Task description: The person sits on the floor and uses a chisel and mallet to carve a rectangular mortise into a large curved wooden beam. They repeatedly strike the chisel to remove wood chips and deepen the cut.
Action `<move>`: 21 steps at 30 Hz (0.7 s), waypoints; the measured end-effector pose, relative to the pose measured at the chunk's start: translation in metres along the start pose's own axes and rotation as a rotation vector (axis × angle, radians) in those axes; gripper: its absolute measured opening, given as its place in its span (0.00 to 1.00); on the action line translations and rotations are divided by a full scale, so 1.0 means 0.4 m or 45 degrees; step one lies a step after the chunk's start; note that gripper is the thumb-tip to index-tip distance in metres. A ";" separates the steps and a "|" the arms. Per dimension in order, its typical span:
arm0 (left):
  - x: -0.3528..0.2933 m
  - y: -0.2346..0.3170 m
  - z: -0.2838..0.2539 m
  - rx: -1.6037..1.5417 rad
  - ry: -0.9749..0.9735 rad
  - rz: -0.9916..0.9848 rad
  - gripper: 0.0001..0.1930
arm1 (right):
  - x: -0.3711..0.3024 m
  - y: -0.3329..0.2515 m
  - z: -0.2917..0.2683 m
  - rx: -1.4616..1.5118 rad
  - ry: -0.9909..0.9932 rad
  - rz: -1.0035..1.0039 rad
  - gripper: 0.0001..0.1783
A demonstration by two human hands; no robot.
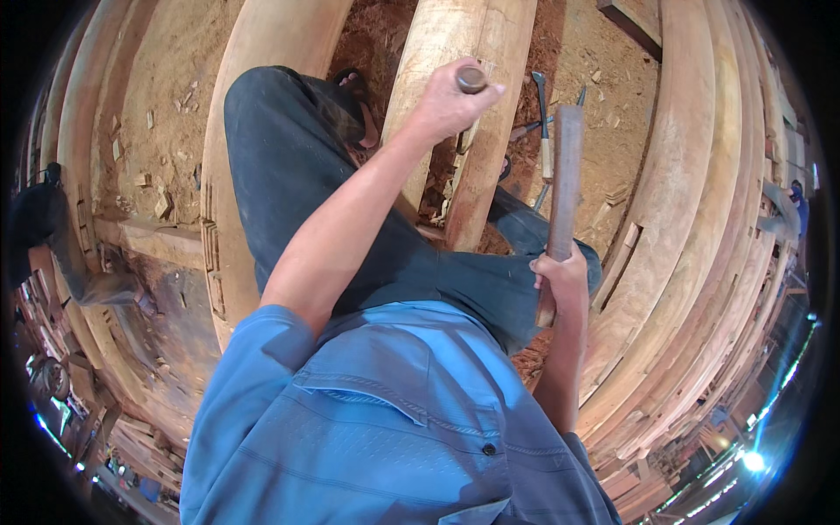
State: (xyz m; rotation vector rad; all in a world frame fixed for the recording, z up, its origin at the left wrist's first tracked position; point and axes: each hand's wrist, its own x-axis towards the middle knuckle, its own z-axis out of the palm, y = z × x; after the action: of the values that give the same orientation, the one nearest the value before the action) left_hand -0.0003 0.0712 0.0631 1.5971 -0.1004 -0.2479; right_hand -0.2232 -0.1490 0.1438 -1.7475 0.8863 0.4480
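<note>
My left hand (446, 105) is closed around an upright chisel (471, 80). Only the round butt of its handle shows, and its blade is hidden below my fist. It stands over a pale timber beam (437, 44) that runs away from me between my legs. A slot is cut in the beam near my wrist, with splinters about it. In my right hand (564, 273), fingers wrapped round its lower end, is a long, square-edged wooden mallet bar (566, 175). The bar is raised to the right of the beam, apart from the chisel.
Tools with metal heads, one a long-handled tool (544, 122), lie on the chip-strewn ground right of the beam. More long timbers (691, 149) lie at the right, and another beam (271, 44) at the left. A person (52, 227) is at the far left.
</note>
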 end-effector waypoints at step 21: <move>0.067 0.008 0.109 -0.142 -0.049 0.006 0.15 | -0.054 -0.218 -0.019 -0.392 0.180 -0.161 0.16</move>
State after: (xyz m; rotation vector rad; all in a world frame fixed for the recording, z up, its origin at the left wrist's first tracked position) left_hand 0.0166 0.0227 0.0626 1.4816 -0.1180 -0.2757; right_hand -0.1729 -0.1357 0.2175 -2.1259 0.8322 0.3963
